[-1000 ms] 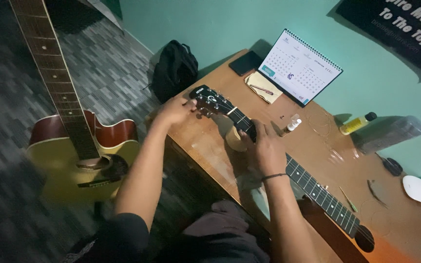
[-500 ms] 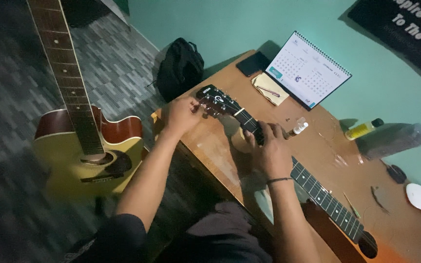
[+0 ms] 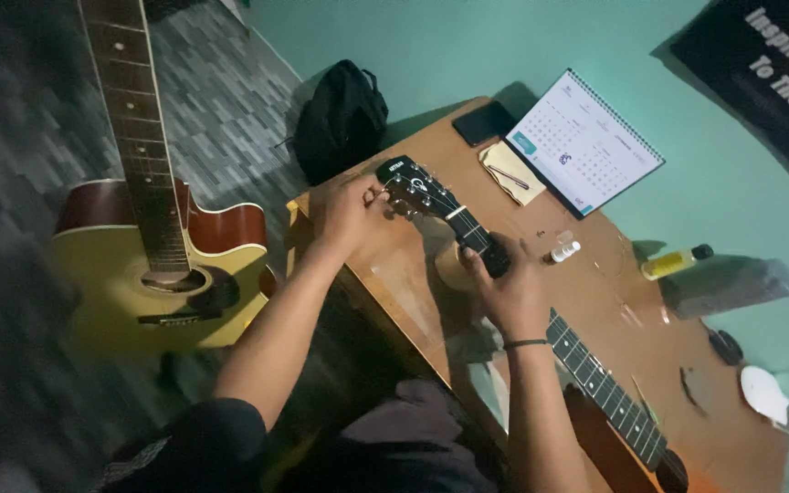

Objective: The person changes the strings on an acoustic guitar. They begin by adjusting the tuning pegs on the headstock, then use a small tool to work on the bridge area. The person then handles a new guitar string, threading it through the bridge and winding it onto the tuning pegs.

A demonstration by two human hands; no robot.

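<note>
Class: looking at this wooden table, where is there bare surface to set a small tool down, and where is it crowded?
Bare wood lies at the near table edge, between the left hand and right hand, and between the guitar neck and yellow bottle. It is crowded by the calendar, notepad and phone.

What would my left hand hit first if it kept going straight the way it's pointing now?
The left hand points at the guitar headstock, at its tuning pegs. It would likely meet that first; it already looks in contact there.
</note>
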